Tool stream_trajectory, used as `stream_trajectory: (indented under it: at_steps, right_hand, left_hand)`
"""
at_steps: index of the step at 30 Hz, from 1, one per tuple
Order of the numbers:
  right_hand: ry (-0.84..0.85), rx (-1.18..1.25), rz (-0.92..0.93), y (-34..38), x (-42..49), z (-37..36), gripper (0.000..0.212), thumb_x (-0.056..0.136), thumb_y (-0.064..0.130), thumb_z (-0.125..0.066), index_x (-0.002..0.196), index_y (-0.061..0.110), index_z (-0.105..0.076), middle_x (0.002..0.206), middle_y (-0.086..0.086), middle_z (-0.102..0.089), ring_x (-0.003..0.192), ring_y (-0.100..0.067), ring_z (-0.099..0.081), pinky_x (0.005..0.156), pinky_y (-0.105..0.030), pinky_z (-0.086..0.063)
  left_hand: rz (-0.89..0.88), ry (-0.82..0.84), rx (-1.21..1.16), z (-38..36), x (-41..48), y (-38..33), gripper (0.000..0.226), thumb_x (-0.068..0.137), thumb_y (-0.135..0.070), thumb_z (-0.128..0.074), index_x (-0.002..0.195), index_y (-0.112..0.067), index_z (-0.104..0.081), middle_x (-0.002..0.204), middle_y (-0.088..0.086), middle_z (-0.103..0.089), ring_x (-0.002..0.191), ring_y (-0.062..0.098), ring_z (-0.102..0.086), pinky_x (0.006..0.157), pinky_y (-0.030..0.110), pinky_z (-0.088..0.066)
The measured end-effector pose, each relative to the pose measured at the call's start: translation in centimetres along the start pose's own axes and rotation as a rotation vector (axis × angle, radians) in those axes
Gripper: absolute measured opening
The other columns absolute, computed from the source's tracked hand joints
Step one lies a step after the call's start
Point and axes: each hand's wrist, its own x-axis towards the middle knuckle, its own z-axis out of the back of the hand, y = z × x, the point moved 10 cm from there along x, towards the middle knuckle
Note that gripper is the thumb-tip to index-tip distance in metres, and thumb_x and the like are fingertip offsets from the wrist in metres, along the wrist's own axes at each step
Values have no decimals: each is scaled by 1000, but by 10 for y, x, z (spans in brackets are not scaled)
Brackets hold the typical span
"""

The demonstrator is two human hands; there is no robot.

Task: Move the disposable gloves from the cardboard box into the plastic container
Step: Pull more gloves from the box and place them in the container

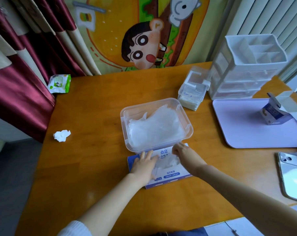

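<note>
On the wooden table [93, 113] before us, the clear plastic container [144, 148] holds a heap of translucent, crinkled disposable gloves [154, 128]. Just against its near wall lies the blue-and-white cardboard box [173, 175], flat, with a tuft of clear film at its top opening. Our left hand [144, 166] rests flat on the box, fingers straight and slightly spread. Our right hand [183, 154] curls its fingers at the opening, pinching that tuft.

white ribbed sleeve [74, 229], bare forearms
</note>
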Motion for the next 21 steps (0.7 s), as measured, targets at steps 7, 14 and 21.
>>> stream_trajectory:
  at_steps: [7, 14, 21]
  right_hand:
    - [47, 146, -48, -3, -12, 2, 28, 97, 36, -49, 116, 15, -49, 113, 10, -52, 104, -14, -54, 89, -29, -47]
    - [-61, 59, -5, 15, -8, 22, 19, 99, 17, -44, 95, 15, -63, 94, 1, -68, 78, -19, -62, 67, -31, -49]
    - [-350, 237, 101, 40, -23, 97, 12, 97, 12, -49, 89, 17, -57, 78, 7, -60, 68, -10, -57, 59, -15, -42]
  left_hand:
    - [7, -8, -9, 0, 1, 2, 74, 90, -26, -65, 150, -25, -22, 158, 3, -13, 145, 30, -12, 114, 43, -26]
    - [0, -4, -3, 2, -1, 2, 73, 89, -28, -66, 149, -26, -24, 158, 3, -12, 145, 29, -11, 114, 43, -24]
    - [-18, -3, 99, 0, 1, 1, 69, 90, -32, -63, 147, -22, -24, 152, 7, -22, 139, 28, -22, 109, 38, -32]
